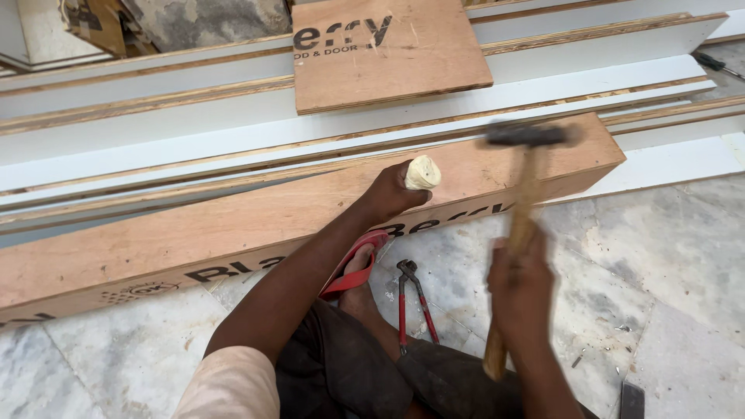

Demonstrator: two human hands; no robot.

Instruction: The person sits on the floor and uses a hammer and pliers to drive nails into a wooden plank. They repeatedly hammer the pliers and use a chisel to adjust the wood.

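My left hand point(390, 193) grips a tool with a pale, battered wooden handle end point(423, 172), held upright against the top of a long plywood plank point(233, 225). My right hand point(518, 281) holds a hammer by its wooden handle point(521, 225); the dark hammer head point(528, 135) is raised, blurred by motion, to the right of the tool's end and above the plank. The tool's tip is hidden behind my left hand.
A smaller plywood board point(384, 50) lies on white-faced strips point(194, 132) stacked behind the plank. Red-handled pincers point(413, 299) rest on the marble floor point(667, 256) by my foot in a red sandal point(357, 264). A screwdriver point(718, 65) lies far right.
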